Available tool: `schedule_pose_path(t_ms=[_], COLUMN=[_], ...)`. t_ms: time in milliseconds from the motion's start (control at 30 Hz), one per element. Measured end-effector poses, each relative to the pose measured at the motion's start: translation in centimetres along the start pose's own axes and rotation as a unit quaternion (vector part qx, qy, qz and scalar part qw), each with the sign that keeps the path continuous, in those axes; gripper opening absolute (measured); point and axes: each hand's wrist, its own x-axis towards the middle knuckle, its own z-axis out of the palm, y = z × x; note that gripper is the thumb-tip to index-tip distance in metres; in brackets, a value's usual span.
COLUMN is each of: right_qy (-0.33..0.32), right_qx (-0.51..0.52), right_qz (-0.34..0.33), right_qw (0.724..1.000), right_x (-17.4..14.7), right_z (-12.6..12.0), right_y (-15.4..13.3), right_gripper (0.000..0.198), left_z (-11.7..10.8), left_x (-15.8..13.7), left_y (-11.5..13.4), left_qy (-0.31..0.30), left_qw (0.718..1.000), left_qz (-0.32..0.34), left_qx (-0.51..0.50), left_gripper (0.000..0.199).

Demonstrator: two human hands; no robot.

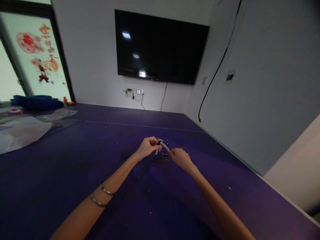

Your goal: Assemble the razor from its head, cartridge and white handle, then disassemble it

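the small pale tool [162, 145], something like a slim stick with a darker head, is too small and dim to name more closely; it hangs just above the purple desk [75, 166], well out in front of you at full reach. its long axis slants from upper left down to lower right, so one end meets each of your hands. your left hand [148, 147] is curled shut on the upper, darker end, thumb and fingertips pinched together; your right hand [181, 158] is closed on the lower, pale end with the knuckles turned up. both hands touch it, so neither is nearer, and the two grips sit close to one another with only the short shaft between them. just below the tool, between your hands and lying flat on the desk, is a small dark rectangular piece [165, 156], apart from both hands but near the right one. pale crumbs or flecks dot the desk around it. two bracelets [102, 195] circle your left forearm. farther off, crumpled clear plastic [22, 131] and a blue bundle [36, 101] lie at the far left, and a black wall screen [160, 46] hangs ahead. nothing stands between your hands and the dark piece.
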Motion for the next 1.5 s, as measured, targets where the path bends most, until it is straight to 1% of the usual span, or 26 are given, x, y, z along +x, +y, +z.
schedule_pose_path(t_ms=[67,133,200,300,433,567,733,900,1067,1200,1333,1467,1500], right_qy=[0.017,0.068,0.116,0.150,0.161,0.158,0.190,0.155,0.174,0.138,0.180,0.163,0.168], right_qx=[0.079,0.150,0.185,0.204,0.240,0.245,0.233,0.268,0.268,0.278,0.262,0.265,0.257], right_qz=[-0.062,-0.133,-0.176,-0.204,-0.216,-0.212,-0.190,-0.205,-0.182,-0.205,-0.194,-0.216,-0.215], right_qw=[0.995,0.977,0.960,0.946,0.933,0.933,0.935,0.929,0.930,0.928,0.928,0.926,0.927], right_x=[0.2,0.2,-0.2,-1.1,-2.3,-2.4,-2.2,-2.5,-2.4,-2.7,-2.9,-2.9,-2.9], right_z=[-2.0,-3.9,-5.5,-7.5,-9.1,-9.1,-9.0,-9.2,-9.4,-9.7,-9.8,-9.8,-9.8], right_y=[1.8,3.2,3.9,3.8,2.6,2.1,2.3,2.3,2.5,2.3,1.8,1.7,1.7], right_gripper=[0.036,0.032,0.032,0.032,0.029,0.027,0.027,0.025,0.025,0.026,0.023,0.023,0.022], left_z=[0.0,0.0,0.0,0.0,-0.1,-0.1,-0.1,-0.2,-0.1,0.0,0.0,-0.1,-0.1], left_x=[-0.1,-0.1,-0.1,-0.2,-0.2,-0.3,-0.4,-0.3,-0.4,-0.5,-0.6,-0.6,-0.5], left_y=[0.3,0.5,0.7,0.9,0.9,0.8,0.8,0.8,1.1,1.3,1.2,1.1,1.0], left_qy=[-0.006,-0.003,0.003,0.012,0.002,-0.011,-0.005,-0.009,-0.001,-0.018,-0.014,-0.024,-0.023], left_qw=[1.000,0.999,0.998,0.998,0.999,0.999,0.998,0.997,0.998,0.998,0.998,0.998,0.998], left_qz=[0.014,0.023,0.022,0.021,0.024,0.025,0.032,0.034,0.030,0.041,0.042,0.046,0.047], left_qx=[0.015,0.038,0.055,0.058,0.049,0.047,0.050,0.065,0.063,0.054,0.051,0.039,0.038], left_gripper=[0.017,0.016,0.015,0.016,0.017,0.017,0.019,0.017,0.019,0.020,0.021,0.021,0.021])
